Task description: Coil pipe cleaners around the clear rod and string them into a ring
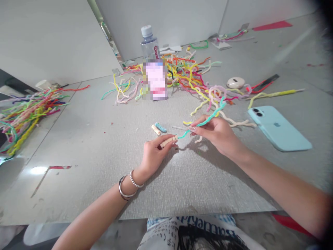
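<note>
My left hand [155, 151] pinches a cream coil of wound fuzzy yarn [169, 141] between thumb and fingers. From the coil's right end runs a turquoise strand of yarn [212, 116]. Thumb and fingertips of my right hand [215, 133] are closed on that strand, and its loose end rises toward the upper right. A thin needle-like rod [179, 128] lies or is held by the right fingertips; I cannot tell which. Two short coils, one blue [160, 127] and one cream [156, 130], lie on the table just beyond my left hand.
A light blue phone [281, 128] lies face down at right, near a white oval case [235, 82]. Behind my hands stand a clear bottle [149, 43] and a blurred upright screen [156, 80] amid a heap of coloured yarn [192, 74]. More yarn [33, 114] lies at left.
</note>
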Motion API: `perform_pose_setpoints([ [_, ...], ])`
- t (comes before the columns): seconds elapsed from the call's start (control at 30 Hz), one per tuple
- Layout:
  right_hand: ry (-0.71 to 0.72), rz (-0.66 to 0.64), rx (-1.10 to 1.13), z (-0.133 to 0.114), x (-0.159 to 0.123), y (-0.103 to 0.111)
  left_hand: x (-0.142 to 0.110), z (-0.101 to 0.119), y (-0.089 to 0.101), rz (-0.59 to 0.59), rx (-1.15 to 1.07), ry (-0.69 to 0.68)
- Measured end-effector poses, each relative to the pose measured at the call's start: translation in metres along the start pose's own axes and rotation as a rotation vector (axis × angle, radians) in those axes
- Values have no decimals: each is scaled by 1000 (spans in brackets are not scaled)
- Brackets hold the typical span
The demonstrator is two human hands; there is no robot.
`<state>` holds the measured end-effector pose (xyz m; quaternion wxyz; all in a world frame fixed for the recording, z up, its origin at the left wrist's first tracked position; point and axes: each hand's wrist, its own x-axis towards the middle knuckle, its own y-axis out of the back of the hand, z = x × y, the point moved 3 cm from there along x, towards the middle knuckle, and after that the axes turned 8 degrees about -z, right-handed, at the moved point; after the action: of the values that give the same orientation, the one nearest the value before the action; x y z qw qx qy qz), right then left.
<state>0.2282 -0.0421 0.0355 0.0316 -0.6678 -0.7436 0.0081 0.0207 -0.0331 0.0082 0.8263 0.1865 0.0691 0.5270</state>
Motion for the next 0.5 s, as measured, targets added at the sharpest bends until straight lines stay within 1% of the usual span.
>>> perform_pose_setpoints([
  [0.1, 15, 2, -5, -2, -2, -2, 0, 0, 0, 19, -13, -2],
  [0.17, 36, 27, -22, -5, -3, -2, 0, 1, 0, 36, -30, 5],
  [0.33, 102, 92, -180, -10, -5, -1, -1, 1, -1, 55, -41, 20],
  [0.43, 173, 89, -276, -11, -7, -2, -1, 0, 0, 65, -36, 11],
  [0.5, 205, 71, -301, -11, -8, -4, -1, -1, 0, 62, -37, 9],
])
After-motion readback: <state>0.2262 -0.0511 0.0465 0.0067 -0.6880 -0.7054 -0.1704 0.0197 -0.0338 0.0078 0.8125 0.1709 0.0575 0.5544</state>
